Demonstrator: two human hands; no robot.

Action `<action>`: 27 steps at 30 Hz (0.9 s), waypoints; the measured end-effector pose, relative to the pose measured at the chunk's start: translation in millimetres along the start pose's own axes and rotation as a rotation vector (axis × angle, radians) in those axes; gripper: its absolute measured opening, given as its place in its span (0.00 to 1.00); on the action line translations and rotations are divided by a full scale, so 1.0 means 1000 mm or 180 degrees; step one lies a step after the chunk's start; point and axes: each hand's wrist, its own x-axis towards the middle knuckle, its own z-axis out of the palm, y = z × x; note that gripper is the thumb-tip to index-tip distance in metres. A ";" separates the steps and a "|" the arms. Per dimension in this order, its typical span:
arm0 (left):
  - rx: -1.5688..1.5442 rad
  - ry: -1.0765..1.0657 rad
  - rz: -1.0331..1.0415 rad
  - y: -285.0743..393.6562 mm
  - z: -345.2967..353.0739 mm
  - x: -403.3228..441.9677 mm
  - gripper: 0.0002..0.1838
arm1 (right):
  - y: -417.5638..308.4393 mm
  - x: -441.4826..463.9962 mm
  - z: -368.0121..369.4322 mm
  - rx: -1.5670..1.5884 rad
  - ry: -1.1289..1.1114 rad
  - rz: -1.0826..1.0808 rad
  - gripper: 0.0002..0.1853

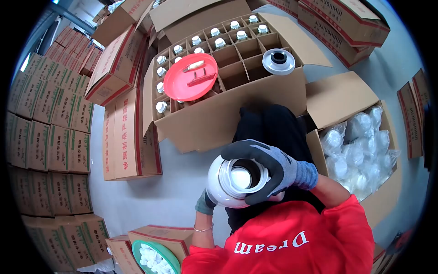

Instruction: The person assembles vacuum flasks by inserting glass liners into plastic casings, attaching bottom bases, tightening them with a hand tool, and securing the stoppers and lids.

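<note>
Stacked cartons (50, 114) line the left side of the room, standing on a grey floor (137, 201). A white jar (214, 185) is held before the person's red shirt (292, 237), its mouth uncovered. The gloved right hand (273, 165) curls around the rim, fingers and thumb spread across the mouth. The gloved left hand (206, 204) touches the jar's lower side; its finger position cannot be told. Beyond, a divided carton (228, 121) holds white-capped bottles (220, 43), with a red dish (178, 82) on top.
</note>
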 end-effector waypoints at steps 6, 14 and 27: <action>0.0086 0.0072 0.0148 -0.007 0.015 0.004 0.41 | 0.007 0.008 -0.005 -0.0250 -0.0046 -0.0265 0.48; 0.0093 0.0183 0.0109 -0.025 0.024 -0.005 0.42 | -0.011 0.019 -0.012 -0.0485 0.0289 0.0140 0.42; -0.0101 0.0634 0.0087 -0.138 -0.010 -0.028 0.44 | 0.029 -0.044 0.023 -0.1144 0.0753 0.0515 0.53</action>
